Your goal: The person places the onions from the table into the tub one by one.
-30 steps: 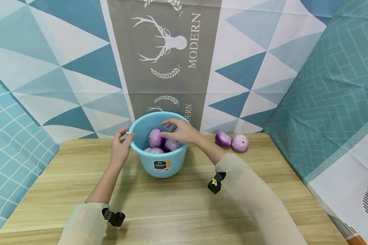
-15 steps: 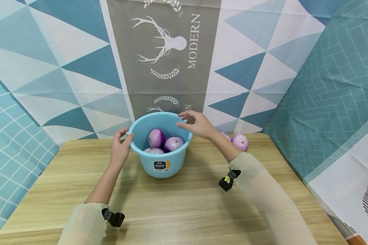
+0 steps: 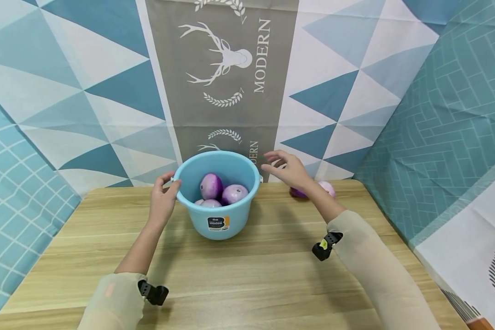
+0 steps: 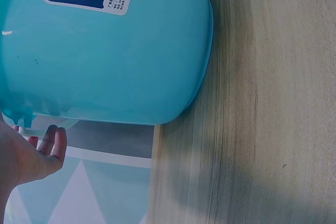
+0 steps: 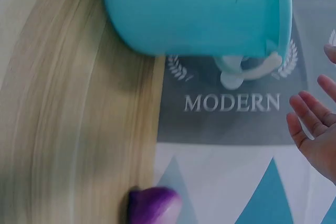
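Observation:
A light blue plastic bucket stands upright on the wooden table with several purple onions inside. At its left side, my left hand pinches the rim near the handle joint. In the left wrist view, the fingers of the left hand curl beside that rim. Off the bucket's right side, my right hand hovers with relaxed fingers and holds nothing. Two more onions lie on the table behind the right forearm: a dark purple onion and a paler onion, both partly hidden.
The wooden table reaches back to a patterned wall cloth. Teal brick-print cloth hangs on the right, and blue tile-print cloth on the left. A pale bucket handle hangs behind the bucket in the right wrist view.
My right hand has moved out of the bucket, over its right rim, and further right. My left hand has stayed on the rim. The onions in the bucket are now in fuller view.

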`<state>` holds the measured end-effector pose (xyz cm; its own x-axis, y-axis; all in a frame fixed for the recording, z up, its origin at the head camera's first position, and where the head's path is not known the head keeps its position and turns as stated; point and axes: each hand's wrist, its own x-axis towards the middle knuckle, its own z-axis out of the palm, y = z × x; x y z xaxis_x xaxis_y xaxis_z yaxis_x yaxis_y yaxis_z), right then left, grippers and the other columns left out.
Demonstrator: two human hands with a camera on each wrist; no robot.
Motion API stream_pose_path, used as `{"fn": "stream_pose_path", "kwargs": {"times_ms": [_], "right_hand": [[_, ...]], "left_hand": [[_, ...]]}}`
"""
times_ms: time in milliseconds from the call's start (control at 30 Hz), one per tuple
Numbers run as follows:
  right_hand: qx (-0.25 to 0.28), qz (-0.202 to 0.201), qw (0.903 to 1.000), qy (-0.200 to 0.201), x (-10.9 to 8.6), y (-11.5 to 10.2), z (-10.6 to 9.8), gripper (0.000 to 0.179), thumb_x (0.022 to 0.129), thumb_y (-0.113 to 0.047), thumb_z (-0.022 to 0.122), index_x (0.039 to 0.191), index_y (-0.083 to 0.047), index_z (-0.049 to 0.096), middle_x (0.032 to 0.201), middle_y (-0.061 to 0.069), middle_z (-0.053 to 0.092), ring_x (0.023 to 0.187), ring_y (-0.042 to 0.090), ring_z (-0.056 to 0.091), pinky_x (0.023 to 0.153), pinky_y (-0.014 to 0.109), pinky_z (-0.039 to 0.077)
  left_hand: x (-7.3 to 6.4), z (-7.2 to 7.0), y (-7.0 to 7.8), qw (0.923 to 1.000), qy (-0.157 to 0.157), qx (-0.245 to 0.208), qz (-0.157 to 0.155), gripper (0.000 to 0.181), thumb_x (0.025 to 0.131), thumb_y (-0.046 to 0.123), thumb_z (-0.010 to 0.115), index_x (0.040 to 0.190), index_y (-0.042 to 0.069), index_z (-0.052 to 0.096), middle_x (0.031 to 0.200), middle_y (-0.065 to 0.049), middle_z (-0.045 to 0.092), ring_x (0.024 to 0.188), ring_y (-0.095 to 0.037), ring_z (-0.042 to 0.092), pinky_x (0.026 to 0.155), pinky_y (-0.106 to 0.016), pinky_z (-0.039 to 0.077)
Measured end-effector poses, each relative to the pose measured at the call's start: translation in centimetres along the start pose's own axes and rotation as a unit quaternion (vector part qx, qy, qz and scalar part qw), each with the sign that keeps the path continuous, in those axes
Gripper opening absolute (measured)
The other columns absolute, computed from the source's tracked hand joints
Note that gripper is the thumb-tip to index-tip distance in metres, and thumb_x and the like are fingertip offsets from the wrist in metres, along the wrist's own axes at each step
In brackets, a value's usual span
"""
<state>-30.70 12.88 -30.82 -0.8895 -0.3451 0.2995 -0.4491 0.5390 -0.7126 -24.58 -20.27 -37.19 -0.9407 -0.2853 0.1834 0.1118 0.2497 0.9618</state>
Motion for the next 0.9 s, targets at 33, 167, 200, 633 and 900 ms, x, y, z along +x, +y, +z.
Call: {"fn": "stream_pose_path", "kwargs": {"times_ms": [33, 167, 200, 633, 900], "right_hand": [[-0.003, 0.004, 1.0, 0.004, -0.1, 0.4, -0.2, 0.044, 0.086, -0.038, 0.064, 0.123, -0.015, 0.058, 0.119, 0.011, 0.061, 0.101, 0.025, 0.058, 0.086, 0.042, 0.049], [-0.003, 0.018, 0.9997, 0.013, -0.5, 1.7, -0.8, 0.046, 0.086, -0.042, 0.063, 0.124, -0.017, 0.057, 0.119, 0.01, 0.061, 0.101, 0.025, 0.058, 0.085, 0.042, 0.05], [-0.002, 0.02, 0.9997, 0.014, -0.6, 2.0, -1.0, 0.046, 0.086, -0.043, 0.063, 0.124, -0.018, 0.058, 0.118, 0.01, 0.061, 0.101, 0.025, 0.058, 0.085, 0.042, 0.05], [-0.009, 0.067, 0.9969, 0.042, -2.6, 6.3, -3.5, 0.05, 0.088, -0.043, 0.061, 0.126, -0.013, 0.055, 0.124, 0.016, 0.057, 0.107, 0.031, 0.056, 0.088, 0.047, 0.048], [-0.029, 0.114, 0.9904, 0.073, -3.9, 9.4, -5.0, 0.051, 0.088, -0.043, 0.06, 0.127, -0.01, 0.055, 0.125, 0.02, 0.056, 0.106, 0.034, 0.055, 0.085, 0.044, 0.046]], "left_hand": [[0.0, 0.0, 0.0, 1.0, 0.0, 0.0, 0.0, 0.05, 0.094, 0.034, 0.048, 0.137, 0.009, 0.041, 0.145, -0.009, 0.037, 0.114, -0.024, 0.049, 0.071, -0.01, 0.044], [0.1, 0.0, -0.1, 1.0, -0.001, 0.0, 0.001, 0.05, 0.094, 0.034, 0.048, 0.137, 0.009, 0.041, 0.145, -0.009, 0.037, 0.115, -0.025, 0.049, 0.071, -0.01, 0.044], [0.1, 0.0, -0.1, 1.0, -0.001, 0.0, 0.001, 0.05, 0.094, 0.034, 0.048, 0.137, 0.008, 0.041, 0.145, -0.009, 0.037, 0.115, -0.025, 0.049, 0.071, -0.009, 0.044], [0.1, 0.0, -0.1, 1.0, -0.004, -0.003, -0.001, 0.05, 0.094, 0.034, 0.048, 0.137, 0.01, 0.041, 0.145, -0.009, 0.036, 0.117, -0.026, 0.049, 0.072, -0.011, 0.045], [0.1, 0.0, -0.3, 0.9999, -0.005, -0.008, 0.005, 0.05, 0.094, 0.033, 0.048, 0.137, 0.009, 0.041, 0.144, -0.01, 0.037, 0.115, -0.026, 0.049, 0.071, -0.01, 0.045]]}}
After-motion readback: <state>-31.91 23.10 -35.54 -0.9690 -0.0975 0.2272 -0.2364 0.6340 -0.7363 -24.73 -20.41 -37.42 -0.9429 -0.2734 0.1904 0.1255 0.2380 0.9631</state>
